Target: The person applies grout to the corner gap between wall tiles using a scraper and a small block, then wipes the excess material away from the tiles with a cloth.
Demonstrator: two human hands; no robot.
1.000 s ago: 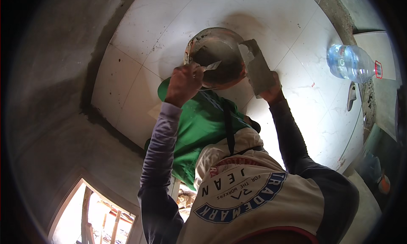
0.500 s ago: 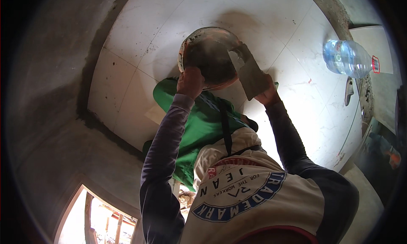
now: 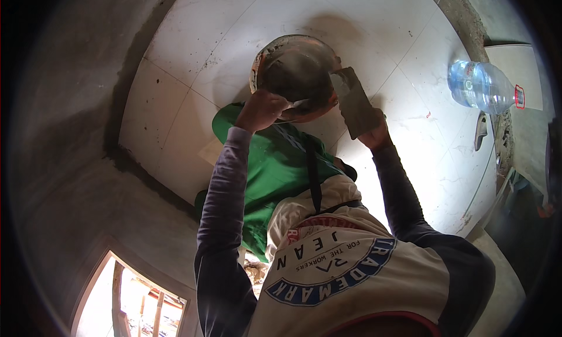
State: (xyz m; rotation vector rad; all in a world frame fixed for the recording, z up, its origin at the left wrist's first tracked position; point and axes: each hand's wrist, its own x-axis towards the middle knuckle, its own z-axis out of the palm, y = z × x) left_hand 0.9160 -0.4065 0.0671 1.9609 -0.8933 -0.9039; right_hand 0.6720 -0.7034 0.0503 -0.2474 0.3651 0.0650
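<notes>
A round, shallow mortar pan [image 3: 256, 74] with a crusted orange rim and dark grey contents stands before me. At its near left rim my left hand [image 3: 263, 110] is closed around what looks like a small trowel [image 3: 300, 103]; its narrow pale blade points right over the pan, its handle hidden in my fist. To the right of the pan, my right hand [image 3: 376, 133] grips a flat, rectangular grey plastering trowel [image 3: 356, 103], tilted with its far end beside the rim. The fingers behind that plate are mostly hidden.
Pale floor tiles [image 3: 193, 38] surround the pan. A large clear bottle [image 3: 480, 86] lies at the right near a slipper [image 3: 481, 131] and a rough floor edge. Grey walls [image 3: 64, 103] rise at left; green cloth [image 3: 263, 173] covers my legs.
The plastering trowel has moved slightly right, off the pan's rim, with my right hand. My left hand has turned, and the pale blade now shows beyond its fingers.
</notes>
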